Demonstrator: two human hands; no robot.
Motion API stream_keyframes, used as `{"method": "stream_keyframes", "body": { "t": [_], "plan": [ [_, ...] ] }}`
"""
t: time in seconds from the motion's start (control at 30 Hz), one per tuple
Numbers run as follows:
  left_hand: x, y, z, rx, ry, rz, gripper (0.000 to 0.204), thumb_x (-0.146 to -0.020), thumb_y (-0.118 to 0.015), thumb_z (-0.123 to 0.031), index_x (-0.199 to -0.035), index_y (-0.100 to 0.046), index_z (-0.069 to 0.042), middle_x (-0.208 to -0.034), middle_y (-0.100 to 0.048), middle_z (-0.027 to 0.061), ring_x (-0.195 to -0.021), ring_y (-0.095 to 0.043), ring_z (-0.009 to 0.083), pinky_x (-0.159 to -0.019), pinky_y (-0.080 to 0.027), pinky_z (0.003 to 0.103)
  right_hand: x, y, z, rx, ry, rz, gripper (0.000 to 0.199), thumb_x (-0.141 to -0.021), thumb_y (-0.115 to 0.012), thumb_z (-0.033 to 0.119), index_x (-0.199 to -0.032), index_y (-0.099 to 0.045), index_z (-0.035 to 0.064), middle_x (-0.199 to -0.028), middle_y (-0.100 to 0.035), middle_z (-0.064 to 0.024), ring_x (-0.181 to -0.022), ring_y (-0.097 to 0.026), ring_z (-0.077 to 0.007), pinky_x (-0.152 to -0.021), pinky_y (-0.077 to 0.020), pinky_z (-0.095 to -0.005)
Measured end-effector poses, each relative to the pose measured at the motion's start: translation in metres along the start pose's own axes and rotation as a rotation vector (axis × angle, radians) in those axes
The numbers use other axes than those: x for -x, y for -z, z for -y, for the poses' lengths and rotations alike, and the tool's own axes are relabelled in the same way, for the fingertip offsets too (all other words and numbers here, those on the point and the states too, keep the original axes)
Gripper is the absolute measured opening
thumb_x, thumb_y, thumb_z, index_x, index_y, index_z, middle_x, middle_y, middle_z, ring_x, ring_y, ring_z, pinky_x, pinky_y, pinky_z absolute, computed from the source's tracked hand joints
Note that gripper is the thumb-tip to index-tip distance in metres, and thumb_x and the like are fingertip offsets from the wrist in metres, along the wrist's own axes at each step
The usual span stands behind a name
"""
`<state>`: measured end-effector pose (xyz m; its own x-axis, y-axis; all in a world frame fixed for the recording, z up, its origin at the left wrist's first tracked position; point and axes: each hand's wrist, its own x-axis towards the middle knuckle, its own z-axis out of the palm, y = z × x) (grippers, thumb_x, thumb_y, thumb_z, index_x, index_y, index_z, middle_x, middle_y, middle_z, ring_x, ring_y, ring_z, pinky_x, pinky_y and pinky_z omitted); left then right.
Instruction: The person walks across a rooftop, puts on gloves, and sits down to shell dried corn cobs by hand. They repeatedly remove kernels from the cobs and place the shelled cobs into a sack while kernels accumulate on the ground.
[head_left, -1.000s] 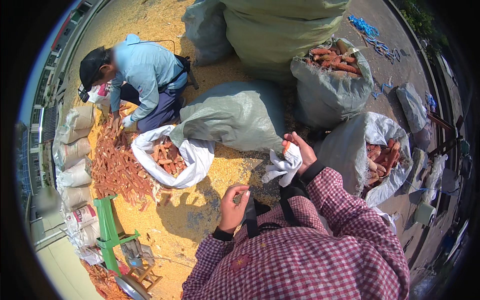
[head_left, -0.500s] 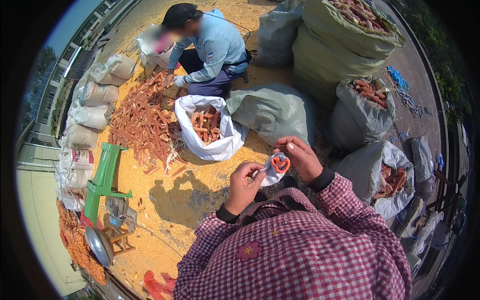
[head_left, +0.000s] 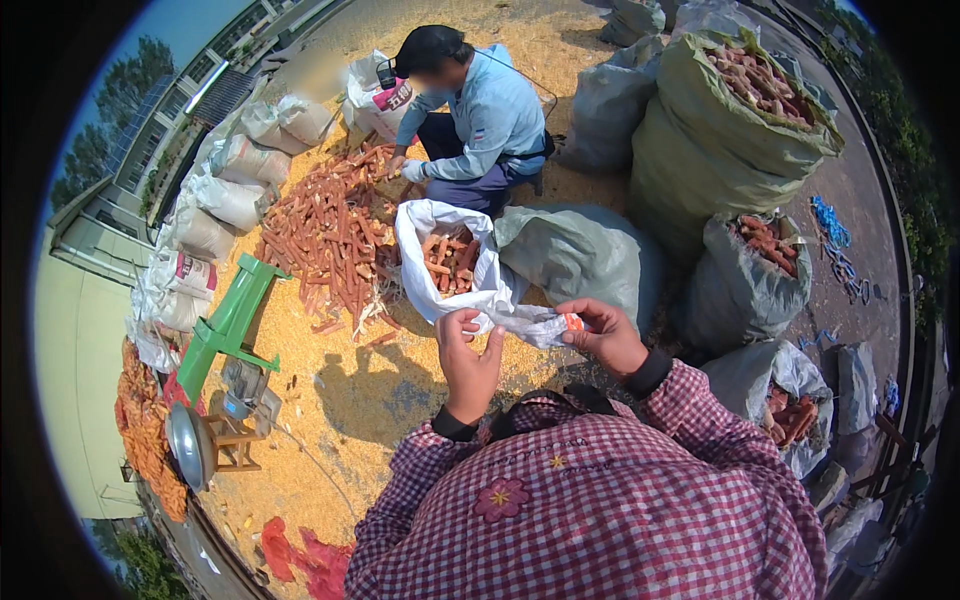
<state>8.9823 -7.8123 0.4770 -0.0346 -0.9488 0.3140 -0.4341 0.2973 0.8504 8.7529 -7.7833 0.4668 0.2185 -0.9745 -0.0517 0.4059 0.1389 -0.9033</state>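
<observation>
A white knit glove with an orange cuff is stretched sideways between my hands, in front of my chest. My right hand pinches the cuff end between thumb and fingers. At the other end, the bent fingers of my left hand hold the glove's tip, while the left thumb stands up apart from them. Just beyond the glove, a white woven sack stands wide at the mouth with reddish corn cobs inside.
A co-worker crouches beyond the sack, hands at a cob pile. Corn kernels cover the ground. A green metal machine stands left. Full sacks crowd the right; more sacks line the left.
The bunched glove has been drawn out lengthwise. My left hand has turned more upright and its thumb has lifted; my right hand keeps the cuff. The view has shifted slightly left.
</observation>
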Motion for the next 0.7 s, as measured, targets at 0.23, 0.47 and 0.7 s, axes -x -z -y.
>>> {"method": "stream_keyframes", "body": {
  "t": [0.23, 0.47, 0.7],
  "plan": [
    [0.016, -0.026, -0.017, 0.418, 0.279, 0.401, 0.038, -0.092, -0.074, -0.016, -0.116, -0.049, 0.001, -0.1, -0.062, 0.0058, -0.09, -0.061, 0.0098, -0.078, -0.05, 0.024, 0.013, -0.021, -0.017, 0.274, 0.28, 0.053, 0.045, -0.089, -0.059, -0.013, -0.132, -0.054, 0.001, -0.135, -0.051, -0.0086, -0.12, -0.053, -0.0153, -0.098, -0.0462, -0.027],
    [0.031, -0.041, -0.005, 0.568, 0.3, 0.312, 0.02, -0.093, -0.067, 0.0, -0.108, -0.053, 0.003, -0.099, -0.066, 0.007, -0.091, -0.065, 0.0115, -0.081, -0.052, 0.024, 0.021, -0.002, -0.044, 0.091, 0.119, -0.189, 0.052, -0.085, -0.066, -0.014, -0.131, -0.048, 0.0011, -0.13, -0.052, -0.0113, -0.121, -0.057, -0.0212, -0.098, -0.0531, -0.0343],
    [0.047, -0.039, 0.004, 0.508, 0.37, 0.411, 0.017, -0.092, -0.069, -0.003, -0.101, -0.056, 0.002, -0.093, -0.068, 0.0062, -0.083, -0.066, 0.01, -0.073, -0.053, 0.023, 0.028, 0.001, -0.044, -0.277, -0.277, -0.326, 0.025, -0.093, -0.066, 0.003, -0.115, -0.056, -0.0013, -0.103, -0.07, -0.0131, -0.082, -0.071, -0.0207, -0.072, -0.0594, -0.0337]
  ]
}}
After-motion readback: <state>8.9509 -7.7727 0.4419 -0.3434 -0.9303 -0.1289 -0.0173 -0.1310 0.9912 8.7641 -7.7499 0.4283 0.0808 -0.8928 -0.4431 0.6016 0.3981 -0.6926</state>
